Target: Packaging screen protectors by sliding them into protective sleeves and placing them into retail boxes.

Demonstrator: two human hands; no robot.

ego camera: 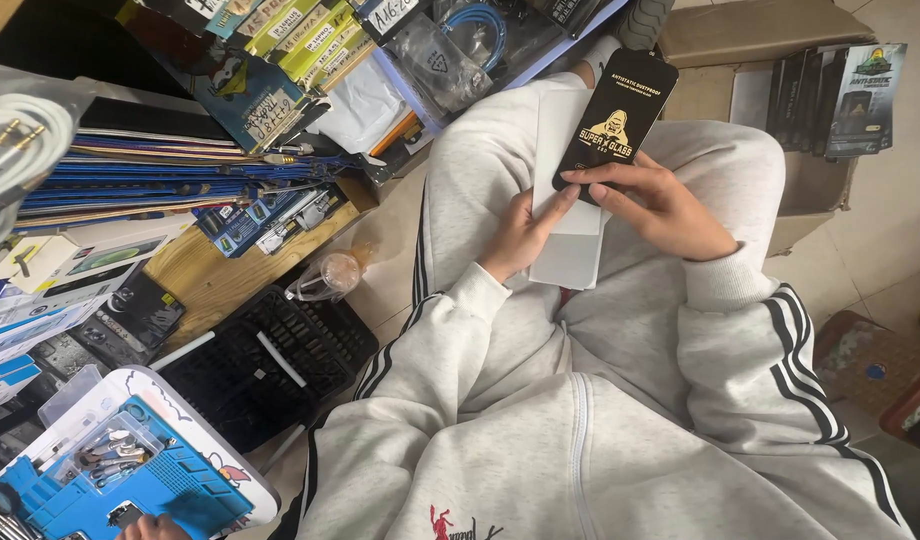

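Both hands held flat packets over the lap.

The right hand (670, 205) pinched the lower end of a black screen-protector packet (616, 112), fingers laid across its face, while the left hand (520, 235) pressed its fingers against a white sleeve (572, 250) lying under the black one on the grey-trousered thigh. The black packet tilted away towards the knee. A cardboard box (760, 35) of similar packets stood just beyond; a black plastic crate (270, 365) and a blue work mat (170, 490) lay well apart, lower left.
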